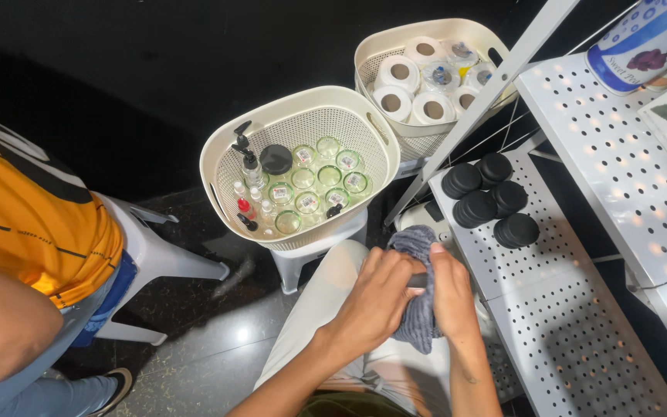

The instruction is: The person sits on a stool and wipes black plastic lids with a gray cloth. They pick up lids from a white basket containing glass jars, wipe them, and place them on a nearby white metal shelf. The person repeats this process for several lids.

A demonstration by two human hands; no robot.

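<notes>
Both hands meet over the lap: the left hand (376,297) and right hand (453,297) close around a grey cloth (418,320), wrapping something hidden inside, beside 6 stacks of black lids (490,199) on the shelf (557,309).

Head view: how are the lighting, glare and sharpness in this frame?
Head view: lit from above, bright on the perforated shelf and the near basket; a glare spot on the dark floor; the upper background is almost black; both hands, left hand and right hand, and the grey cloth are sharp; straight edges bow slightly near the borders.
</notes>
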